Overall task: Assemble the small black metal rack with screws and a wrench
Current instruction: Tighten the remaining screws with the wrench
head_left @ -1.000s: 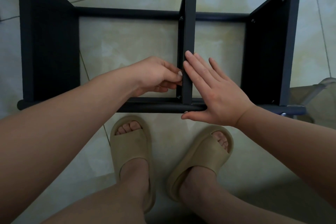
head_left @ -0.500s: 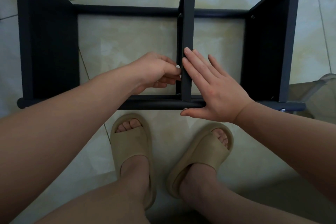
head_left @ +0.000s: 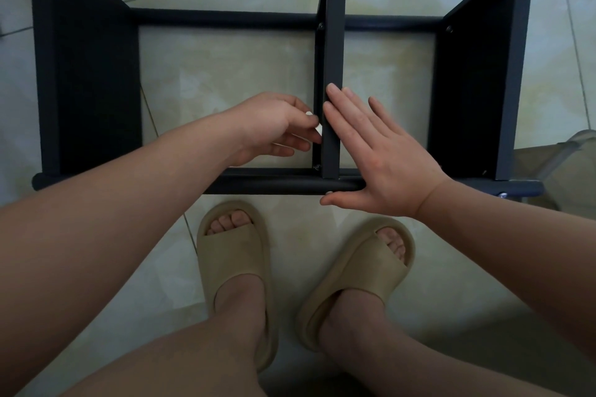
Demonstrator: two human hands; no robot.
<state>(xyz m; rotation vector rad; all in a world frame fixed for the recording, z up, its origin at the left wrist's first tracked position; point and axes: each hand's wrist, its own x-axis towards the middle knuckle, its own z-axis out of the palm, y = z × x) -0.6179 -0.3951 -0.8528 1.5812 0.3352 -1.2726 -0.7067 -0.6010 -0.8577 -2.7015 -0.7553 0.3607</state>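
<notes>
Black metal rack (head_left: 93, 80) stands on tile, right hand (head_left: 383, 155) spread flat on its centre bar (head_left: 333, 51), left hand's (head_left: 274, 126) grip unclear.

Two tan slippers (head_left: 233, 267) on a pale tiled floor (head_left: 225, 74).

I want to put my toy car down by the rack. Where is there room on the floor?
Bare floor shows inside the rack, between its left panel and the middle bar. A smaller patch lies right of that bar. It is crowded near the left hand, the right hand and the sandals.
</notes>
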